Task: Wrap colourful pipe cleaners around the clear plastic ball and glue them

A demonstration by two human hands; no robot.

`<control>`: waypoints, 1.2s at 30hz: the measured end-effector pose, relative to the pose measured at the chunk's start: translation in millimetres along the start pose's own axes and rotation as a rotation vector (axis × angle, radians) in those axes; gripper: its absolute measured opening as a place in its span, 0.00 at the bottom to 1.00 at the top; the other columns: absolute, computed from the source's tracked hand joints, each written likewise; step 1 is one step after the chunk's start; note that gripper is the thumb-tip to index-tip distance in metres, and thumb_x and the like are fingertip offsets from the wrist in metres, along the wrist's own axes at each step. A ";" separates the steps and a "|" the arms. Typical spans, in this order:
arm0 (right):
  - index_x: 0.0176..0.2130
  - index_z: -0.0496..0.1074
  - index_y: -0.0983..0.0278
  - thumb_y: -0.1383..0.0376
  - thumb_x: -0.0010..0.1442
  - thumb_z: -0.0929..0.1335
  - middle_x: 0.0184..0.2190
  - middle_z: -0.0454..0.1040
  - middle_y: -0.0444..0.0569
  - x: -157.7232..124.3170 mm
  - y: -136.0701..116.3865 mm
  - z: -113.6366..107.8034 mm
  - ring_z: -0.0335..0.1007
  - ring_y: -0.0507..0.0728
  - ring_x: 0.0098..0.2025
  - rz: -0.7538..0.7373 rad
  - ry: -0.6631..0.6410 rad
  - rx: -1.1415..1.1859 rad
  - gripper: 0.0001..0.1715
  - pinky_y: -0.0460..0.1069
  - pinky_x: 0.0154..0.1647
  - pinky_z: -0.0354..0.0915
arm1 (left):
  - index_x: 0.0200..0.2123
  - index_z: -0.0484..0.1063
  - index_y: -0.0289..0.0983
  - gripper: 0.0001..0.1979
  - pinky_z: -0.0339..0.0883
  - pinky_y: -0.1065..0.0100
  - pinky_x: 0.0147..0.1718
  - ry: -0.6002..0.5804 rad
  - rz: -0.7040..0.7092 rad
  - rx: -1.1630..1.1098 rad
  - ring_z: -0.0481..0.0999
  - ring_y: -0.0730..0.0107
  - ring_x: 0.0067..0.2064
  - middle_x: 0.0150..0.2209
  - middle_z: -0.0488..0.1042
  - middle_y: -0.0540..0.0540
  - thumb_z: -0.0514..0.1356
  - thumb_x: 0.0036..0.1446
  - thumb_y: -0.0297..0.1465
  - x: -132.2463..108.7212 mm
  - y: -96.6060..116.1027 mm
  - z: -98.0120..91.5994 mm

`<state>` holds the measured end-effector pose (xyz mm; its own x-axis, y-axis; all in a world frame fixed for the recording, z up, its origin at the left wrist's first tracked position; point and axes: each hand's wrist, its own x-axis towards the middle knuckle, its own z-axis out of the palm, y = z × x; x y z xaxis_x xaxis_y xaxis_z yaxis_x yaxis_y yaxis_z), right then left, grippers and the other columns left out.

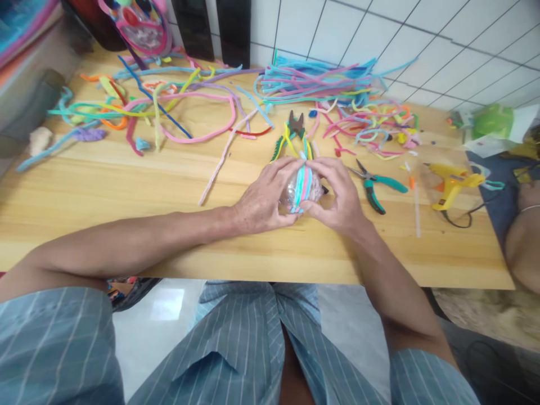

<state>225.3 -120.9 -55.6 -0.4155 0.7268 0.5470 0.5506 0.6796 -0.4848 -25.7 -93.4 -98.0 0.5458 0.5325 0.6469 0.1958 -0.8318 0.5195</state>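
Between my hands is a clear round ball (pixel 288 194), with a band of teal, pink and blue pipe cleaners (pixel 304 185) running over its middle. My left hand (pixel 264 194) grips its left side, thumb low and fingers curled over the top. From the right, my right hand (pixel 340 194) closes on it, thumb pressed near the band's lower end. Just beyond the ball lie pliers with green and yellow handles (pixel 278 147), partly hidden by my hands. Teal-handled needle-nose pliers (pixel 373 183) rest to the right of my right hand.
Blue and pink pipe cleaners (pixel 316 81) are heaped by the tiled wall. Loose pieces (pixel 198 95) spread over the table's (pixel 126 191) left and short scraps (pixel 379 126) over its right. A yellow glue gun (pixel 453 180) lies at the right, near another person's arm (pixel 525 236).
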 end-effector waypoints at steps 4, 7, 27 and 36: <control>0.74 0.72 0.51 0.40 0.63 0.80 0.66 0.78 0.59 -0.9 2.1 -0.3 0.77 0.74 0.66 0.014 -0.010 -0.006 0.49 0.71 0.66 0.77 | 0.80 0.53 0.40 0.50 0.67 0.36 0.76 0.008 0.026 -0.053 0.67 0.39 0.77 0.74 0.65 0.28 0.72 0.65 0.50 2.6 2.0 -2.4; 0.74 0.72 0.52 0.42 0.63 0.80 0.66 0.78 0.60 -1.4 0.3 -0.2 0.77 0.74 0.66 0.013 -0.011 -0.032 0.47 0.71 0.65 0.77 | 0.77 0.56 0.42 0.47 0.66 0.37 0.77 0.002 -0.011 -0.118 0.67 0.41 0.77 0.73 0.67 0.30 0.69 0.67 0.56 6.2 6.8 -9.7; 0.65 0.80 0.50 0.44 0.70 0.73 0.58 0.82 0.55 -1.0 -15.5 -2.0 0.80 0.72 0.62 0.055 0.059 -0.018 0.29 0.73 0.66 0.75 | 0.73 0.60 0.42 0.35 0.71 0.41 0.71 0.009 -0.084 -0.131 0.72 0.46 0.72 0.68 0.72 0.33 0.66 0.72 0.49 8.1 14.9 -10.7; 0.54 0.84 0.51 0.39 0.71 0.71 0.51 0.83 0.52 3.8 -13.1 5.3 0.81 0.68 0.56 0.149 0.164 0.179 0.25 0.70 0.60 0.78 | 0.73 0.60 0.42 0.34 0.70 0.38 0.71 -0.017 -0.049 -0.079 0.70 0.45 0.72 0.68 0.71 0.33 0.63 0.73 0.50 10.6 14.5 -6.1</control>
<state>212.6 -126.5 -50.8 -0.2087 0.8038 0.5570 0.4537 0.5842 -0.6730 -22.1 -98.8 -80.3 0.5508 0.5688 0.6107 0.1583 -0.7897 0.5927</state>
